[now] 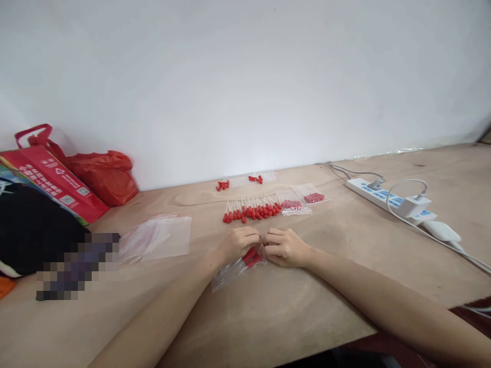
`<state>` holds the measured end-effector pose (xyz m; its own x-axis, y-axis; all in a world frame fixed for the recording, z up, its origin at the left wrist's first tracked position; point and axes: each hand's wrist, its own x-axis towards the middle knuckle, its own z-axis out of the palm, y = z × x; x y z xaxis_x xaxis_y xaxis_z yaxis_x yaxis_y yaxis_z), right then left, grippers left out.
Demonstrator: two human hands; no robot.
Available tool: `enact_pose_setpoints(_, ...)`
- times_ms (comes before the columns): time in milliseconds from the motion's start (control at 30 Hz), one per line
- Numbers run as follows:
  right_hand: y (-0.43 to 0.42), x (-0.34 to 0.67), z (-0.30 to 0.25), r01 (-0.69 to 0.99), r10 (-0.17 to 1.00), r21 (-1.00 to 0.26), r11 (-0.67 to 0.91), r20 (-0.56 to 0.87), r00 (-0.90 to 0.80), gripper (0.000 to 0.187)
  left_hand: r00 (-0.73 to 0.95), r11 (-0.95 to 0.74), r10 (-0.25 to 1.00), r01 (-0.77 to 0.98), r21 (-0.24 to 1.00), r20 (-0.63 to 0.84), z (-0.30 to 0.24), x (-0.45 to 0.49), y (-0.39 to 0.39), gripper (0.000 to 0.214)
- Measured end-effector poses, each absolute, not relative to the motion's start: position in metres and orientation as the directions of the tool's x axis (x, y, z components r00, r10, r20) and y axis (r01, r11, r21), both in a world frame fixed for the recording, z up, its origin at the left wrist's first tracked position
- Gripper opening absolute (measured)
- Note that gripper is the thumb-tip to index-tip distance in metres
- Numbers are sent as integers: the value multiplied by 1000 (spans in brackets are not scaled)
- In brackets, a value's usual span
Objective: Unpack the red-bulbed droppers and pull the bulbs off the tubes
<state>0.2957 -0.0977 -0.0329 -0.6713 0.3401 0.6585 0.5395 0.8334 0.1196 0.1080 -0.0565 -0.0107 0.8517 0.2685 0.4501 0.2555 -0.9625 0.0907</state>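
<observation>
My left hand [240, 243] and my right hand [284, 246] meet knuckle to knuckle on the wooden table [307, 306]. Both are closed on the top edge of a small clear zip bag [235, 268] that lies on the table and holds red-tipped pieces. Just beyond my hands a row of red-tipped white sticks [251, 210] lies side by side. To its right are two filled small bags [296, 206] [313, 197]. Loose red caps [222, 185] [255, 179] lie further back near the wall.
A stack of empty clear zip bags [161, 236] lies at the left. A red plastic bag [103, 176], a red box [53, 184] and a black item [30, 227] crowd the far left. A white power strip [387, 197] with a plugged charger and cables sits at the right.
</observation>
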Motion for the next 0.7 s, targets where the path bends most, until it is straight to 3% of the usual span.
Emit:
enact_pose_setpoints(167,-97,297,-32,570,343,142,809,674,-654,27,874,-968,239,246,38,424,-10,105,-54,27)
enact_pose_setpoints(367,-97,297,-32,585,314,169,794,710,-631,24,846,-981,173,196,8,505,-14,105,-53,29)
enact_pose_setpoints(700,-94,298,-33,595,315,189,781,704,-637,21,856,-943,330,279,183,398,-10,104,-54,27)
